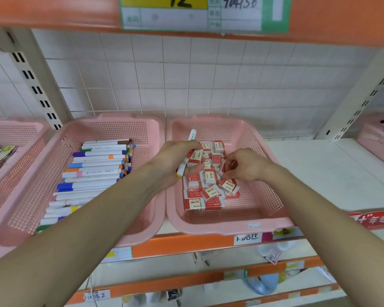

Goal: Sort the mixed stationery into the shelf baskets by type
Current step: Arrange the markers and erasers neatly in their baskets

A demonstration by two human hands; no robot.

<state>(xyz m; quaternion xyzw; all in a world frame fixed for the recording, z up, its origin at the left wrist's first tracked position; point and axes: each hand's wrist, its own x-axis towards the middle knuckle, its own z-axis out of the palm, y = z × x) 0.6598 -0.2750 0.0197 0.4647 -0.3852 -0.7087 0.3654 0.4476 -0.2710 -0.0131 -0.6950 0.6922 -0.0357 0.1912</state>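
Two pink mesh baskets stand side by side on the shelf. The left basket holds several white markers with coloured caps, laid in a row. The right basket holds a heap of red-and-cream erasers. My left hand is over the eraser heap and grips a white marker with a yellow end, plus an eraser against its fingers. My right hand reaches into the heap from the right with its fingers curled down among the erasers; what they pinch is hidden.
A third pink basket with printed packets sits at the far left, and another pink container at the far right. Bare white shelf lies between. An orange shelf with a price card hangs overhead; lower shelves hold more goods.
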